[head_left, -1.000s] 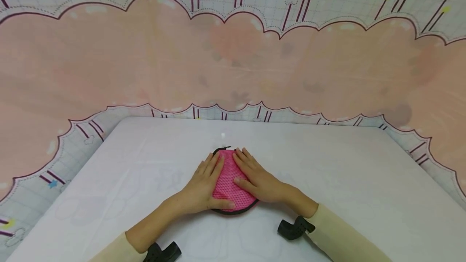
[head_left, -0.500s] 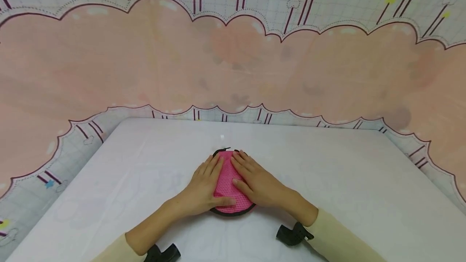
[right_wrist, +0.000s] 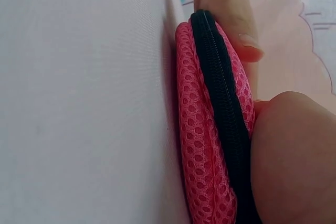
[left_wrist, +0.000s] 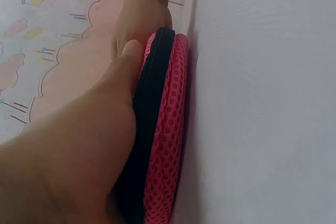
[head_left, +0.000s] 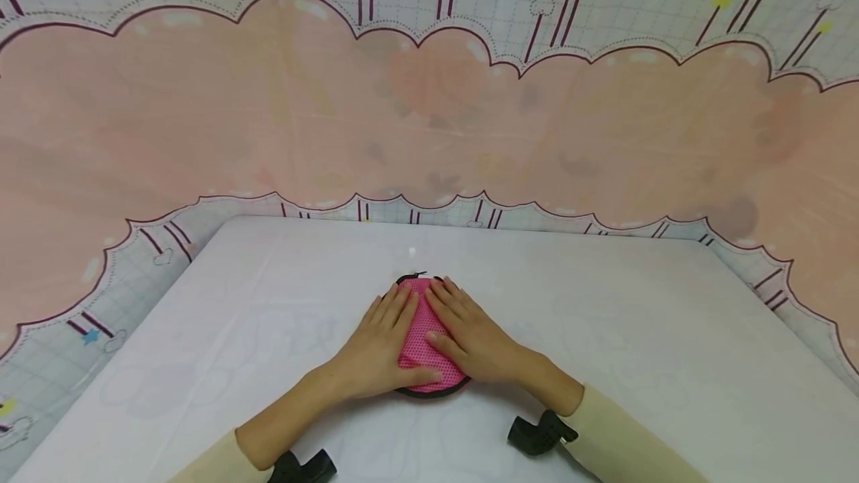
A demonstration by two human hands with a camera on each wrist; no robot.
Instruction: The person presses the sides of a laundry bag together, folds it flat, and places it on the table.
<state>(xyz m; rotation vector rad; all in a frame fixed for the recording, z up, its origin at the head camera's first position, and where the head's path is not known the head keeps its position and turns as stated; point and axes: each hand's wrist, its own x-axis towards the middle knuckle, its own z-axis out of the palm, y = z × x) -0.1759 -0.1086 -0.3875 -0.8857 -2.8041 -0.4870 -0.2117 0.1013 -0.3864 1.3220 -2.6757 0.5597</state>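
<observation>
A round pink mesh pouch with a black zipper edge lies flat on the white table. My left hand rests on its left side, fingers straight and pointing away, thumb stretched across the near part. On the right side my right hand lies with extended fingers, its thumb over the mesh. In the left wrist view the black zipper band runs round the pouch's side, between two pink mesh faces. From the right wrist, the zipper teeth look closed along the stretch that shows. Whatever is inside the pouch is hidden.
The white table spreads out around the pouch. Beyond its far edge hangs a peach and white printed cloth. A black wrist device sits below the right sleeve, and another black device below the left.
Over the last second the right hand has come slightly nearer the body, on the pouch. The left hand has shifted a little to the right. Both stay on the pouch.
</observation>
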